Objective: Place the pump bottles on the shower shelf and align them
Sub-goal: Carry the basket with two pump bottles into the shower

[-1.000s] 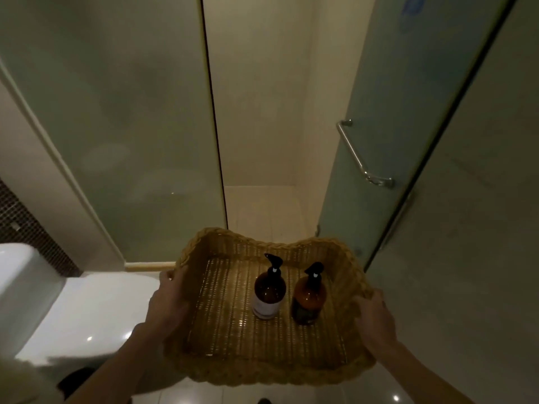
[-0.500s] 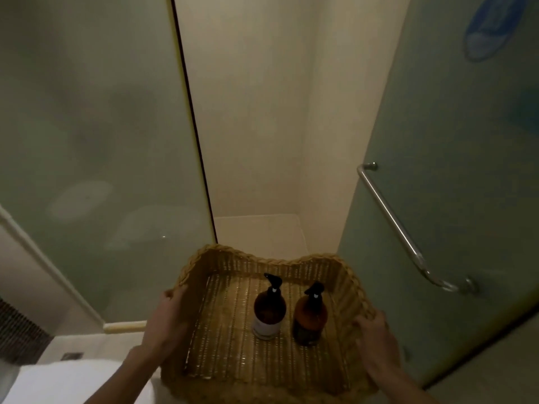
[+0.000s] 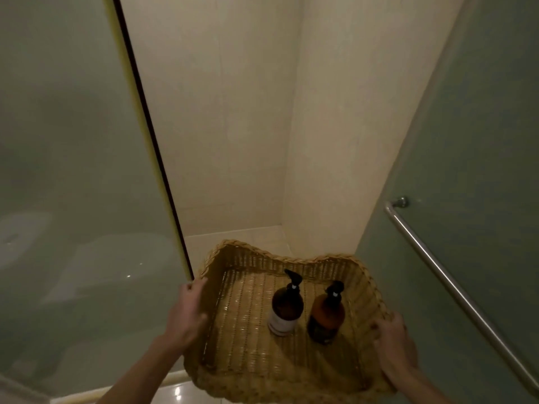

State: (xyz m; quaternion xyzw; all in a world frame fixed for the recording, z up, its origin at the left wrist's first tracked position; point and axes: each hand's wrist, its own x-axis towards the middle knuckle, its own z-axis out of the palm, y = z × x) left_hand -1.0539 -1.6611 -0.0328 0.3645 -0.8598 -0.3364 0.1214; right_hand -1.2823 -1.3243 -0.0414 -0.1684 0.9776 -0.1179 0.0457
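I hold a shallow woven wicker basket (image 3: 239, 351) in front of me at the shower opening. My left hand (image 3: 186, 313) grips its left rim and my right hand (image 3: 392, 342) grips its right rim. Two amber pump bottles stand upright side by side in the basket. The left bottle (image 3: 285, 309) has a white label and a black pump. The right bottle (image 3: 326, 314) has a dark label and a black pump. No shower shelf is in view.
A frosted glass panel (image 3: 73, 170) with a dark edge stands on the left. The open glass shower door (image 3: 481, 141) with a metal bar handle (image 3: 446, 275) is on the right. Beige tiled walls and shower floor (image 3: 233, 237) lie ahead.
My view has moved forward and up toward the shower opening; the toilet at the lower left has dropped out of sight. Both hands still grip the basket, and the bottles stay upright.
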